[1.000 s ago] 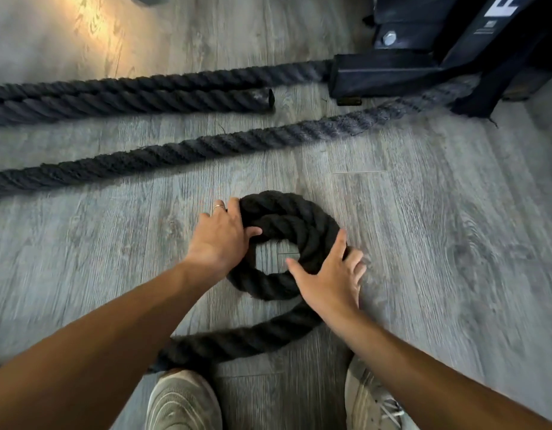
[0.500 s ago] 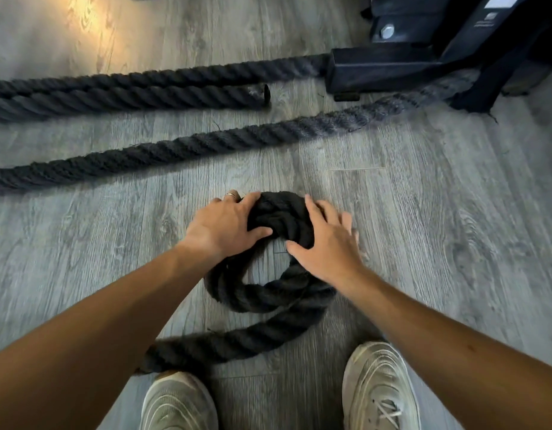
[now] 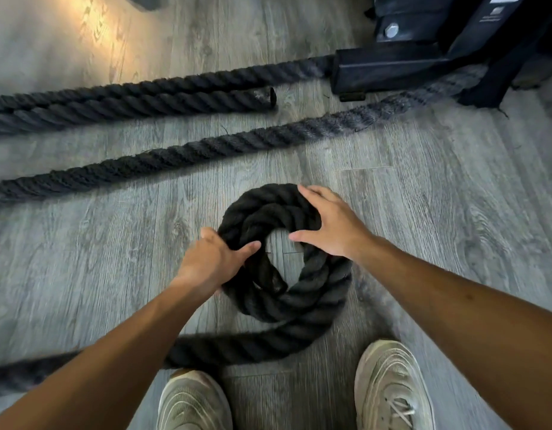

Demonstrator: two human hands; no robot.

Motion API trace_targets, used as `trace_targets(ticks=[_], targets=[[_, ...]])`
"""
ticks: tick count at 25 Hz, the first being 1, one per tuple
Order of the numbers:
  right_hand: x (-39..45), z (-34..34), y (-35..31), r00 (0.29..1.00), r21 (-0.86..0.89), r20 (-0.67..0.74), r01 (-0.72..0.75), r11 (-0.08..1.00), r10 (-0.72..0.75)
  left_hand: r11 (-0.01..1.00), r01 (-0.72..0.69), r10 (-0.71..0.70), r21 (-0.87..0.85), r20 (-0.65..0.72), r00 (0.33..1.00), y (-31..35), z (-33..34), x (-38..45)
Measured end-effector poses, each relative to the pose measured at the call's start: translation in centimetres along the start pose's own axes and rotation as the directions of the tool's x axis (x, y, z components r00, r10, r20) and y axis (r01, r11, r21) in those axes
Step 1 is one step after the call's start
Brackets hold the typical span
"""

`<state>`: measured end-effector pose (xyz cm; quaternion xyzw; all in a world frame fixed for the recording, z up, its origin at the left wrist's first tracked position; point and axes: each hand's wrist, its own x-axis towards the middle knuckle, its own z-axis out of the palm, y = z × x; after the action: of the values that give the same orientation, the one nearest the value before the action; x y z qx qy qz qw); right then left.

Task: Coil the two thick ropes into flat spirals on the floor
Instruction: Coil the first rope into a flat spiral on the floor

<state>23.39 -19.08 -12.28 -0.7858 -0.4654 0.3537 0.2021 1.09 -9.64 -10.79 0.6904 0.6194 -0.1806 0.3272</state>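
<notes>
Taking the coil (image 3: 284, 252) as the landmark, the free tail (image 3: 237, 349) of the same rope runs off to its left along the floor (image 3: 454, 212), passing under the left forearm just in front of the two shoes (image 3: 194, 401). The left hand (image 3: 212, 262) sits on the coil's left side, its grip clenched on the rope there, thumb hooked over into the open centre. On the coil's right and far side the right hand (image 3: 333, 225) lies flat with its grip released, fingers spread across the strands and only pressing. To do this step well, the left hand probably ought to keep the inner turn pinned while the right sweeps the outer turn snug against it, feeding the tail round so each wrap lies beside the last and not on top; at the coil's far side the strands seem to ride up on one another, which would spoil a flat spiral. The rope is thick, black, three-strand twist, slightly fuzzy, wound roughly two turns around a small bare gap of floor. Beyond the coil, well apart, more rope lengths (image 3: 175, 153) lie straight, one capped end (image 3: 270, 96) showing, leading toward a black equipment frame (image 3: 392, 69) at the coil's far right.
</notes>
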Motion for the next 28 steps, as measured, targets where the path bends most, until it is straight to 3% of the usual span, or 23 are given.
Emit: trace_targets(ticks=[2,3,5,8,9,11,13,15,17,20,23,24,26,28], targets=[[0.5,-0.3,0.1,0.998,0.03,0.019,0.056,0.998,-0.057,0.999,0.044,-0.044,0.019,0.037,0.998,-0.5,-0.8,0.0],[0.7,-0.4,0.2,0.998,0.023,0.021,0.065,0.998,-0.065,0.997,0.014,-0.014,0.076,-0.008,1.0,-0.1,-1.3,0.5],[0.9,-0.3,0.1,0.997,0.002,0.018,0.071,0.998,-0.071,0.974,-0.15,0.167,0.169,-0.094,0.981,1.9,-2.4,1.6],[-0.4,0.2,-0.9,0.995,-0.091,-0.093,0.025,0.995,-0.033,0.833,-0.397,0.443,0.385,-0.035,0.896,4.5,-2.6,2.9],[-1.5,1.0,-1.2,0.983,-0.122,-0.178,-0.059,0.991,0.037,0.796,-0.408,0.468,0.447,-0.029,0.883,4.8,-2.4,3.1],[-5.1,3.5,-2.1,0.899,-0.017,-0.268,-0.365,0.931,0.347,0.765,-0.375,0.464,0.524,-0.044,0.885,4.6,-1.6,3.3],[-8.5,5.5,-2.5,0.815,0.182,-0.166,-0.529,0.829,0.556,0.75,-0.345,0.46,0.564,-0.07,0.885,4.7,-1.4,3.0],[-8.8,5.6,-1.5,0.849,0.173,-0.134,-0.487,0.856,0.51,0.765,-0.33,0.452,0.553,-0.095,0.887,4.6,-1.3,2.7],[-6.4,3.7,-0.3,0.914,0.06,-0.11,-0.385,0.921,0.39,0.843,-0.275,0.377,0.462,-0.144,0.915,3.6,-0.9,2.2],[-1.6,0.1,0.0,0.985,-0.138,0.068,-0.146,0.98,0.156,0.942,-0.185,0.243,0.28,-0.191,0.951,-0.4,0.1,0.5],[1.8,-1.8,0.0,0.969,-0.231,0.247,0.078,0.97,-0.019,0.884,-0.155,0.194,0.441,-0.043,0.98,-3.2,0.8,-1.1],[2.5,-2.0,-0.1,0.96,-0.247,0.28,0.1,0.964,-0.028,0.875,-0.139,0.187,0.463,-0.059,0.981,-2.7,0.2,-1.0],[2.7,-1.9,-0.3,0.957,-0.254,0.29,0.105,0.961,-0.028,0.949,-0.137,0.192,0.285,-0.176,0.965,-0.8,-1.4,0.2],[0.9,-1.3,-0.2,0.985,-0.216,0.169,0.08,0.973,-0.044,0.961,-0.217,0.249,0.169,-0.202,0.947,1.5,-2.7,1.7]])
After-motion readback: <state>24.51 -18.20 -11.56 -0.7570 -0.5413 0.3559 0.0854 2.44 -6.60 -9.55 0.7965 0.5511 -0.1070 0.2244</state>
